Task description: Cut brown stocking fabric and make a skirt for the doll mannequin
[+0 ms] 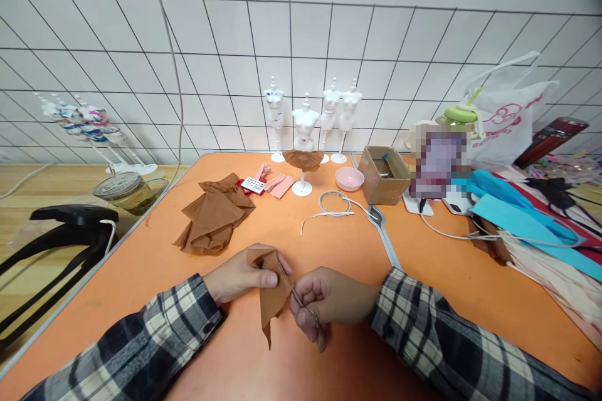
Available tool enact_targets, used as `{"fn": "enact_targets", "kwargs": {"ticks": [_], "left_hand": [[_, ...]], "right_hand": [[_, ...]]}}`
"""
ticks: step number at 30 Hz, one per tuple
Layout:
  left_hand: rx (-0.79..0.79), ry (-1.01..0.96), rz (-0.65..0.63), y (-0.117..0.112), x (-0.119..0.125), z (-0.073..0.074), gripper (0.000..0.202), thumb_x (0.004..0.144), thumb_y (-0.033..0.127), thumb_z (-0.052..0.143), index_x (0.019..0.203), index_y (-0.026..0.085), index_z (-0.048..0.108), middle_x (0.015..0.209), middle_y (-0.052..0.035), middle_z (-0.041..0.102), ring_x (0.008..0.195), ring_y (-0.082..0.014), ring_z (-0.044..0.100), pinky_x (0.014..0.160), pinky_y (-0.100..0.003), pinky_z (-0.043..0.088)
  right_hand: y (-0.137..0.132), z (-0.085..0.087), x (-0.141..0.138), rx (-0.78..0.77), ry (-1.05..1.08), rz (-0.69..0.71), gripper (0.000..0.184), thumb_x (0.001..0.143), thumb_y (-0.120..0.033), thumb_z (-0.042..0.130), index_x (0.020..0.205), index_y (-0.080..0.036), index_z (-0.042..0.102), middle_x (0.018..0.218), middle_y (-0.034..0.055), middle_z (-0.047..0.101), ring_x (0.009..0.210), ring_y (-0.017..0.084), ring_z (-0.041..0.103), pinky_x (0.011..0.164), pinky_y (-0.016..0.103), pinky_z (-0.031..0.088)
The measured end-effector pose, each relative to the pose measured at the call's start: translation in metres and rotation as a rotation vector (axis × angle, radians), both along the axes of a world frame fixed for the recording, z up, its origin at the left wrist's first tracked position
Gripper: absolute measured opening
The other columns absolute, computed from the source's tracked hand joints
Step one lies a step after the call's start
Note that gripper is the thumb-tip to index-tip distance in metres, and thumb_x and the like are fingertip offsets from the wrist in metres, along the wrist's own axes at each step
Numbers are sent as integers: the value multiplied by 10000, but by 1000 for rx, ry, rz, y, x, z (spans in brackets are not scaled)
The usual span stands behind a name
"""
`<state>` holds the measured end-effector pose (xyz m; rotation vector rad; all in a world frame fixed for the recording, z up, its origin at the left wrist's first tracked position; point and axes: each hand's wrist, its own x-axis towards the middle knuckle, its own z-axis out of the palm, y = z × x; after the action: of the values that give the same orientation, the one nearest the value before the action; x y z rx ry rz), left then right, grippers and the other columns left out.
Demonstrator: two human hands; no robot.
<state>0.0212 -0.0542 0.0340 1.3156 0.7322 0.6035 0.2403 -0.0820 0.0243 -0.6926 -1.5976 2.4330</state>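
Note:
My left hand point(242, 277) pinches a small piece of brown fabric point(273, 294) between thumb and fingers, low over the orange table point(329, 250). Right beside it, my right hand point(324, 301) is closed on small metal scissors point(305, 307), whose tip meets the fabric's right edge. The fabric hangs down to a point between both hands. A larger heap of the same brown fabric point(214, 214) lies behind my left hand. A small white mannequin torso point(305, 138) on a stand wears a brown skirt at the table's back.
Three more white mannequins point(338, 116) stand at the wire-grid wall. A white cord point(332, 207), pink bowl point(349, 178), cardboard box point(383, 175), pink pieces with a tag point(268, 185), blue and striped fabrics point(522, 213), a glass jar point(125, 191) and a black stand point(70, 232) surround the work spot.

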Motion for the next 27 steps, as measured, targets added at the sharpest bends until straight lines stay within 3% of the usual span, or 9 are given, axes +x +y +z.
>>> {"fn": "enact_targets", "kwargs": {"ticks": [3,9,13,17,23,27], "left_hand": [[44,38,15,0,0,1,278,644,366,828,756,127,741,677,-45,690,634,-148,586,581,-215,433],[40,77,-26,3,-3,3,187,651,265,817,777,143,751,734,-49,721,666,-157,611,619,-227,463],[13,51,-6,3,-4,4,275,613,322,843,809,152,754,725,-40,705,648,-149,584,579,-218,433],[-36,29,40,3,-5,2,286,606,371,846,726,140,729,648,-28,670,597,-134,558,555,-219,407],[-18,60,12,2,-3,-4,310,627,395,830,704,118,714,609,-25,643,574,-125,530,543,-219,388],[-39,55,26,0,-3,-8,346,615,403,833,702,101,689,623,-27,633,589,-126,532,555,-219,390]], "right_hand": [[-1,-3,-1,26,-47,-25,514,651,-582,761,778,-134,544,643,-17,615,475,82,593,435,172,467],[0,-5,0,-48,43,12,565,606,-587,796,847,-141,547,705,-2,613,585,93,592,511,229,550],[1,-3,0,-66,61,47,576,602,-595,796,845,-138,544,704,9,613,586,101,587,498,241,556],[1,-2,1,-61,63,33,578,603,-592,797,851,-140,539,716,12,608,598,109,593,495,243,555],[-1,-4,0,-91,126,42,582,604,-551,815,916,-131,560,802,28,590,740,128,592,562,242,564],[0,-8,-1,-93,135,35,597,594,-599,798,863,-127,552,736,14,599,654,113,601,554,236,543]]}}
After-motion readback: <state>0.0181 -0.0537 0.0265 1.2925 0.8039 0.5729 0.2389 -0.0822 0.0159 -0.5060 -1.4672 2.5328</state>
